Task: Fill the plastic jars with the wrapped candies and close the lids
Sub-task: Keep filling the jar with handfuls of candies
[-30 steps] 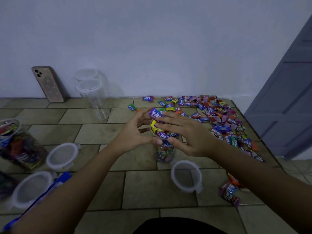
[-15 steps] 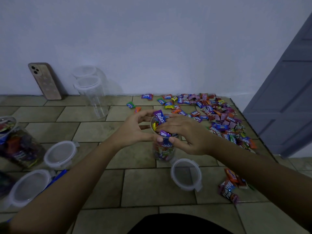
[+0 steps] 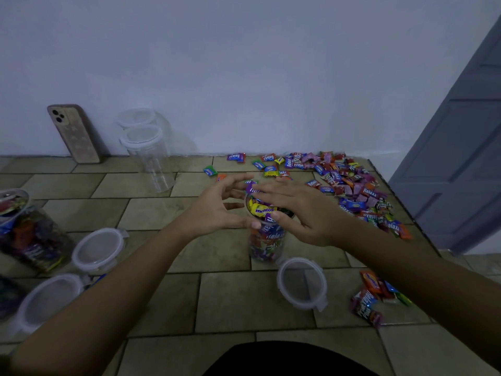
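The clear plastic jar [image 3: 267, 240] stands upright on the tiled tabletop [image 3: 222, 302], packed with wrapped candies [image 3: 261, 210] that heap above its rim. Both hands are loosely open and cupped at its mouth. The left hand [image 3: 217, 210] curves beside the rim with its thumb touching the wall. The right hand [image 3: 306, 213] lies with straight fingers over the heap, seemingly pressing it down. Neither one grips anything.

Full, the jar is probably fairly heavy for its thin, slightly yielding wall, and smooth enough to slip. It is best held around the middle of the body, not by the rim. The candies are light, crinkly and springy, so they may push back against a lid. The round clear lid with clip tabs [image 3: 302, 283] lies flat just in front of the jar and is best taken by its edge.

The right hand's fingers hide the far rim, so I cannot tell how high the heap stands there. A filled jar [image 3: 27, 234] at the left is cut off by the frame. The light is dim, and the loose candy pile [image 3: 352, 185] blurs at its far side.
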